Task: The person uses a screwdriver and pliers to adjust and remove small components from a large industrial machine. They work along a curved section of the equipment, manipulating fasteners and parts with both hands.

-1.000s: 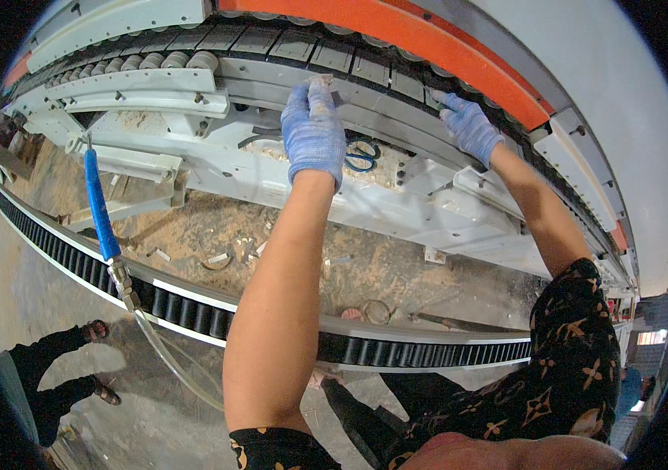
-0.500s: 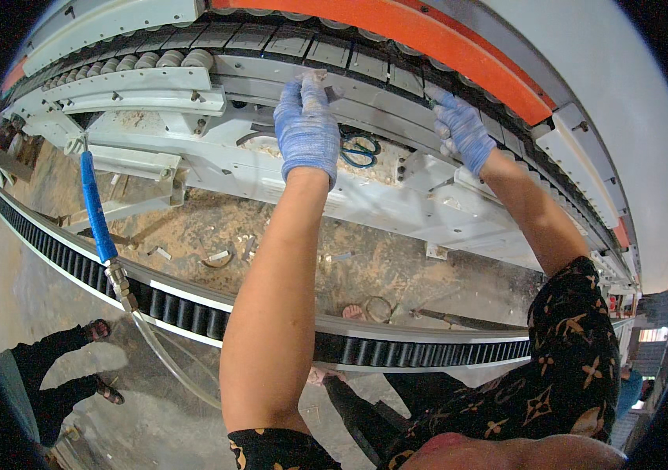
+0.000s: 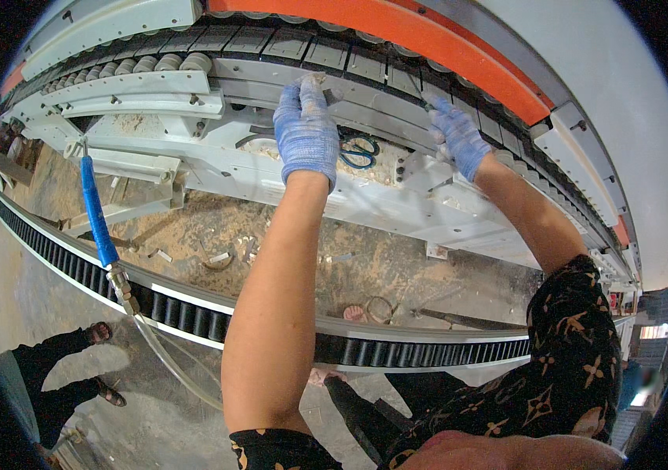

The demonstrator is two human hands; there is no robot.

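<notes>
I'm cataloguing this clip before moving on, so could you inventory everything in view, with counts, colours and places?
Machine frame: one, white and grey, across the upper half.
Beam: one, orange-red, top.
Slats: many, grey, below the beam.
Rollers: several, grey, upper left.
Scissors: apparently one pair, blue-handled, in the frame's recess.
Hose: one, blue and clear, left.
Roller rail: one, black and white, curving across the middle.
Scraps: several, pale, on the floor.
Bystander's legs: two, dark-trousered, lower left.
Sleeves: two, black, patterned, bottom.
Left hand: one, blue-gloved, just below the slats.
Right hand: one, blue-gloved, by the slats.
</notes>
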